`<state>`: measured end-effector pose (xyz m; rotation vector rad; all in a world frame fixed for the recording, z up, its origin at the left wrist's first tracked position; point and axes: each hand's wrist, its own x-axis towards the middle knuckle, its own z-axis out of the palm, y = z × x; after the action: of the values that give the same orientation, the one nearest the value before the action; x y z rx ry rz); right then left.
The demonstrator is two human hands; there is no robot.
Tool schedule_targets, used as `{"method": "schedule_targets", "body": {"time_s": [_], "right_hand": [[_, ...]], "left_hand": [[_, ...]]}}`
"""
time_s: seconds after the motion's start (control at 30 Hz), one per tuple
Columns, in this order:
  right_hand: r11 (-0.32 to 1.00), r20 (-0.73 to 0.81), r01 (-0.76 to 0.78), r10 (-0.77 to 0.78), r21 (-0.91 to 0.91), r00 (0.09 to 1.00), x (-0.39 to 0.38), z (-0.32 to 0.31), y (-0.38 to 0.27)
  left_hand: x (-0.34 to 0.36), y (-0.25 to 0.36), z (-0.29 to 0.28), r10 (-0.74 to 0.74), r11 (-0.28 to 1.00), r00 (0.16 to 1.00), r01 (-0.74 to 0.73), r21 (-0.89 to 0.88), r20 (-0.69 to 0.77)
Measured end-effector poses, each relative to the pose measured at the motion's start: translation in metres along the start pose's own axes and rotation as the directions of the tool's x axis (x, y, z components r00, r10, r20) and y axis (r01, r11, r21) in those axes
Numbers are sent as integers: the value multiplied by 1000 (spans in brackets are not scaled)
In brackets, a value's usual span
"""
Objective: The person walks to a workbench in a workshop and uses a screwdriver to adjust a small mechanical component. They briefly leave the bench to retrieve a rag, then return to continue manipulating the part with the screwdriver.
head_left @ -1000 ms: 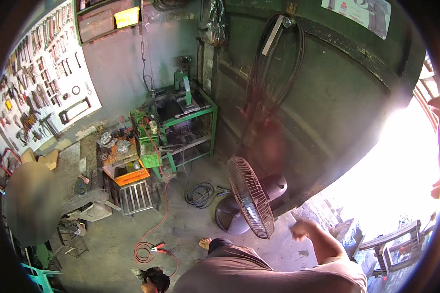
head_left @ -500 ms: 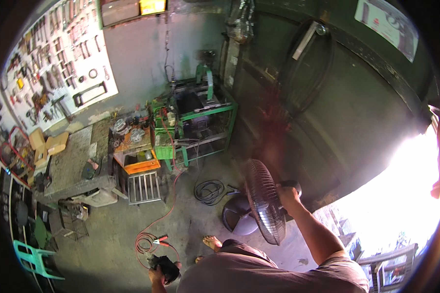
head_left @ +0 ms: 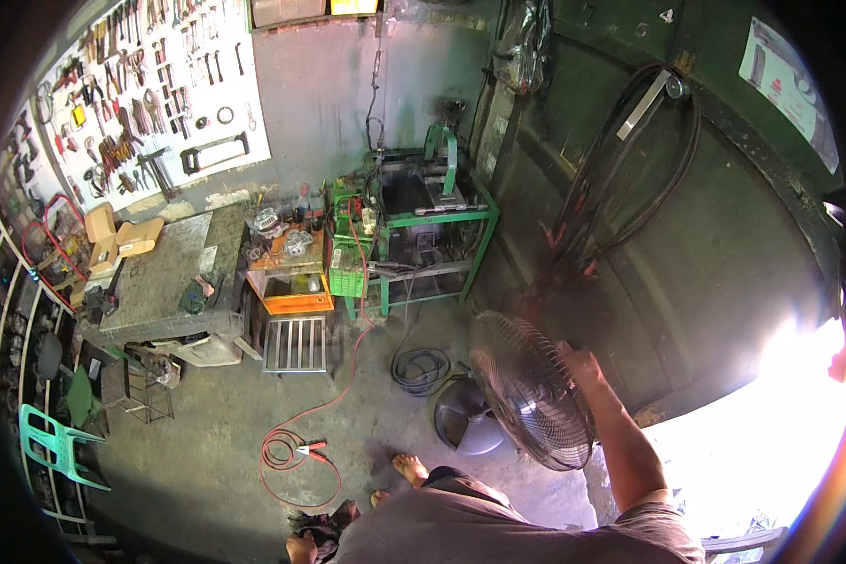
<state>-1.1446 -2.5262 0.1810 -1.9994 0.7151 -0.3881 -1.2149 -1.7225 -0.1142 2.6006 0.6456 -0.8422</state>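
Note:
A pedestal fan (head_left: 536, 399) with a round wire guard stands in front of me, its dark base (head_left: 479, 434) on the floor. My right hand (head_left: 581, 367) is closed at the back of the fan's head, where the guard partly hides the fingers. Low at the bottom edge, my left hand (head_left: 301, 547) grips a dark, crumpled cloth (head_left: 334, 528) beside my leg. Just beyond that hand, a red cable (head_left: 277, 451) lies coiled on the floor with red-handled clamps (head_left: 312, 449).
A black cable coil (head_left: 421, 372) lies near the fan base. Further back are a green metal stand (head_left: 442, 221), an orange cabinet (head_left: 296, 303), a metal rack (head_left: 295, 344) and a workbench (head_left: 160, 282). A teal stool (head_left: 56, 446) stands left; cables (head_left: 691, 141) hang on the dark green door.
The fan's head has turned so its guard shows more of its round face, with my right hand still behind it. My left hand and the cloth have moved lower, closer to my body.

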Motion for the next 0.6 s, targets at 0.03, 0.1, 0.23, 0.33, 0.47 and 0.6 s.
{"method": "schedule_targets", "body": {"time_s": [0.03,0.1,0.23,0.33,0.47,0.6], "right_hand": [[999,35,-6,7,-34,999,1,-5,0],[994,113,-43,54,-100,992,4,-11,1],[960,173,-180,219,-214,960,16,-21,7],[931,142,-250,294,-265,945,25,-26,15],[915,38,-316,335,-252,941,33,-33,23],[854,-14,-520,520,-32,854,35,-46,22]], "left_hand": [[0,-3,0,6,999,999,-4,35,-33],[1,-5,0,17,995,995,-7,100,-99],[7,4,-3,92,992,993,-85,89,-73],[10,18,-7,17,998,997,-21,-61,-78],[12,38,-13,17,995,998,-23,-96,-58],[6,51,-12,22,994,998,-29,-101,-64]]}}
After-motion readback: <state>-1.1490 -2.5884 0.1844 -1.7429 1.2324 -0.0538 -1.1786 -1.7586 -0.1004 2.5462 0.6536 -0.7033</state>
